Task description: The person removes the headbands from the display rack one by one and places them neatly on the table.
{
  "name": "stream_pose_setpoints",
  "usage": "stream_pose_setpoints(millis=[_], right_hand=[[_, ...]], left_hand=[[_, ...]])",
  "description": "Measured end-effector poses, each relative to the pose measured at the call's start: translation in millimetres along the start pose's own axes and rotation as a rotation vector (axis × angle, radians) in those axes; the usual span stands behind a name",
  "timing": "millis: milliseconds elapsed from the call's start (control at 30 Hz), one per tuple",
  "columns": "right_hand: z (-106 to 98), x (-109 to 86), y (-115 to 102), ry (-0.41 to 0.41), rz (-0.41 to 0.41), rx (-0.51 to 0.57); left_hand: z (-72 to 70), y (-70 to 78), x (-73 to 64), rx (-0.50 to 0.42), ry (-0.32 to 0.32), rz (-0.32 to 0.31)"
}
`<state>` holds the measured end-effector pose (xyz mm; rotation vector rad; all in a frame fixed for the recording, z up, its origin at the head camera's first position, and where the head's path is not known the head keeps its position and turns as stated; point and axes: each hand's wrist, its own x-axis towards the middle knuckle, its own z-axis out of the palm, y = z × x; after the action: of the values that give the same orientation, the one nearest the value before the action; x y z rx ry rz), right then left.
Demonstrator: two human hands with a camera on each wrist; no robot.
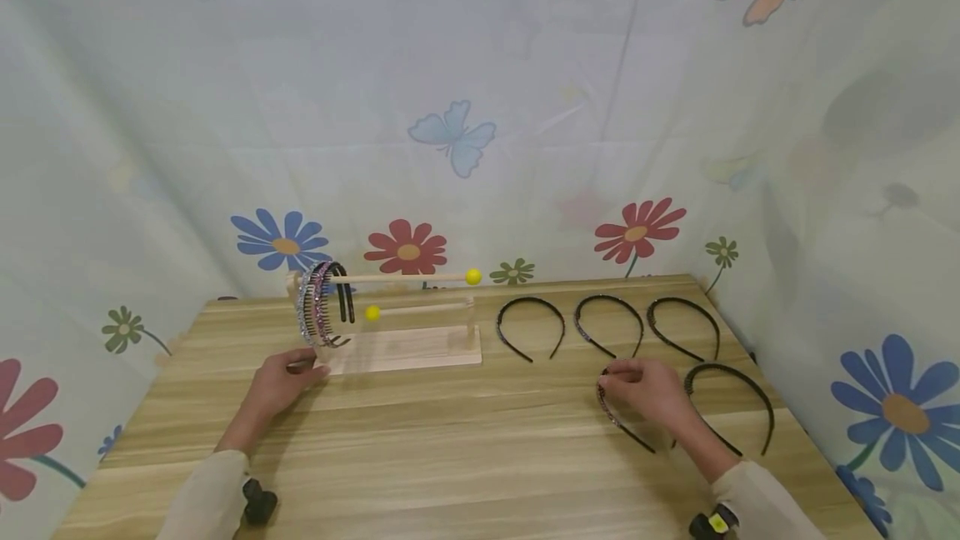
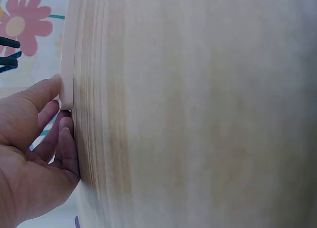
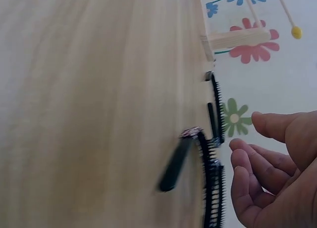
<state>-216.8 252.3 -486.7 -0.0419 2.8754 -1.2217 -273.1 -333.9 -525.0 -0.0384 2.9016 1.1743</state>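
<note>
Head view: our left hand (image 1: pixel 281 386) pinches the rack (image 1: pixel 405 350) toward the table's (image 1: pixel 450 457) left edge; our right hand (image 1: pixel 648 390), thumb and fingers parted, is at a headband (image 1: pixel 616 421) nearer the right edge. We judge this a pick-up, calling next for a gentle pinch.

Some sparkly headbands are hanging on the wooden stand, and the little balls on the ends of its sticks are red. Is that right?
Not quite: the little balls on the ends of its sticks are yellow, not red, as the head view shows. Some sparkly headbands are indeed hanging on the wooden stand.
</note>
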Motion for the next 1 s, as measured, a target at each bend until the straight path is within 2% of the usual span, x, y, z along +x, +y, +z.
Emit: stream_pose_setpoints(millis=[300,667,1000], right_hand=[[-6,9.9,-28,0.033,-0.169,0.033],[-1,26.2,-72,0.097,-0.395,0.080],[19,37.8,-113,0.072,-0.503,0.148]], left_hand=[[-0.4,0.7,-0.1,0.002,-0.006,-0.005],[0.7,-2.4,2.2,0.005,-0.006,-0.028],[0.2,-0.8,1.2,0.004,-0.007,-0.024]])
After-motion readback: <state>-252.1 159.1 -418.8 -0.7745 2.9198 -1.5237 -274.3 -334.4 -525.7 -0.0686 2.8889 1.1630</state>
